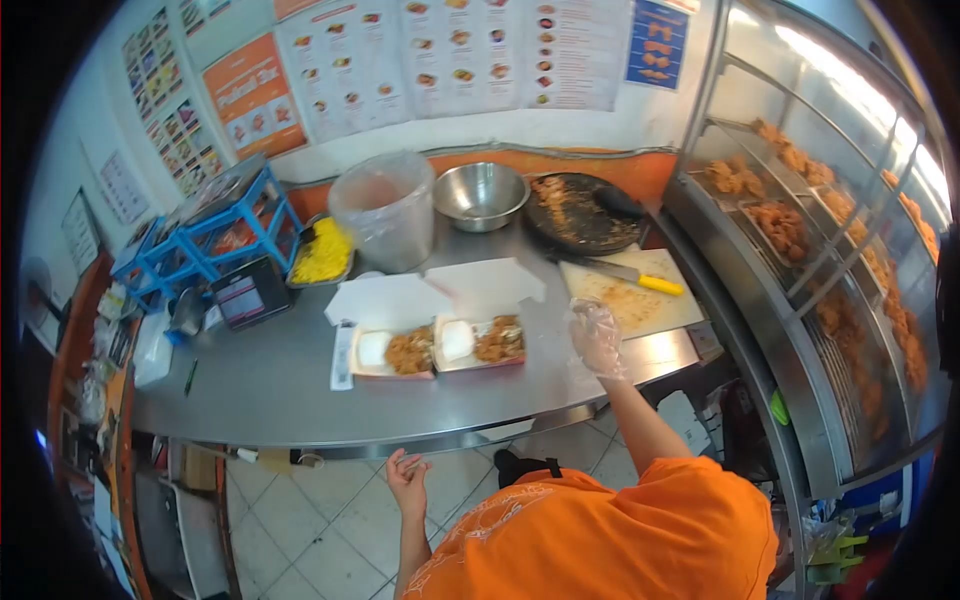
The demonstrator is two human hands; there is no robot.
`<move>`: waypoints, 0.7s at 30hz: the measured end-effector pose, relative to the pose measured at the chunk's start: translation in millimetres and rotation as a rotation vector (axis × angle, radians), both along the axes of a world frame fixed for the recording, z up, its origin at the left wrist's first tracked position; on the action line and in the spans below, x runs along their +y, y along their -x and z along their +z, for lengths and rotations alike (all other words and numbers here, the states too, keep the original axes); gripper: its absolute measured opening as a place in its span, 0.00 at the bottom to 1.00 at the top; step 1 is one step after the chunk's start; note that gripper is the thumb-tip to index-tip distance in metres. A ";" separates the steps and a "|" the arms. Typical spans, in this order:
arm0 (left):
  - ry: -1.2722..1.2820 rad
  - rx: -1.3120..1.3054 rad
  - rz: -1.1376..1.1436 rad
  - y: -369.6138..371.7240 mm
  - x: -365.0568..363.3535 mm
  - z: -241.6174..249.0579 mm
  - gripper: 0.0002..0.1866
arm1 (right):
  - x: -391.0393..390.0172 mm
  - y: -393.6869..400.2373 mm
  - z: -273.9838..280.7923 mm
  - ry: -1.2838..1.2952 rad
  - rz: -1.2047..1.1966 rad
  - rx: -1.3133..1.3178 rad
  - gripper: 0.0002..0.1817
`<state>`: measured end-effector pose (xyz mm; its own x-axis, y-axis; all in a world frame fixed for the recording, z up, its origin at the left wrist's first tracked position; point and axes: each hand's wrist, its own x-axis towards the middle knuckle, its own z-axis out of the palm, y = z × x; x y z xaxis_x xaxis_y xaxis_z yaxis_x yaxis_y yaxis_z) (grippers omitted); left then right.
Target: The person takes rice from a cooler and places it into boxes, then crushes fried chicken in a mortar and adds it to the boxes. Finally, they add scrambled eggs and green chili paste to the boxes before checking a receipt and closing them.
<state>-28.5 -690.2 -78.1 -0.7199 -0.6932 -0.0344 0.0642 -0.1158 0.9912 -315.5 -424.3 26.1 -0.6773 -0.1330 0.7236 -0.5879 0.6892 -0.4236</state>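
Note:
My right hand (597,340), in a clear plastic glove, is at the left edge of the cutting board (655,312). Its fingers look loosely extended, with nothing visible in them. A knife with a yellow handle (660,285) lies across the board's far side. My bare left hand (408,480) hangs in front of the counter edge, fingers apart and holding nothing. Two open takeaway boxes stand side by side on the counter. The left box (395,375) and the right box (480,362) each hold white rice and brown fried pieces. Their lids are folded back.
Behind the boxes are a plastic-lined bucket (383,215), a steel bowl (481,197) and a dark round griddle (580,215) with food scraps. A tray of yellow food (322,250), a tablet (250,292) and blue racks (235,220) occupy the left. A glass cabinet (820,250) of fried chicken flanks the right.

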 end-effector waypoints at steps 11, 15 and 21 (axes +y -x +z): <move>0.056 -0.274 -0.005 -64.5 -122.7 -51.4 0.25 | -139.9 -16.6 -1.1 0.104 0.127 -0.500 0.14; 0.426 -0.813 -0.483 -138.0 -195.5 -145.4 0.23 | -203.5 -11.9 -10.2 -0.264 0.006 -0.573 0.19; 0.478 -1.093 -0.334 -322.0 -260.8 -224.5 0.16 | -261.4 -51.6 21.5 -0.157 -0.198 -0.559 0.26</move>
<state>293.5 -951.1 -302.7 -0.6159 -0.5896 -0.5224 -0.7863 0.4201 0.4530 -263.9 -685.7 47.6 -0.9714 -0.0424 0.2336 -0.1606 0.8419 -0.5151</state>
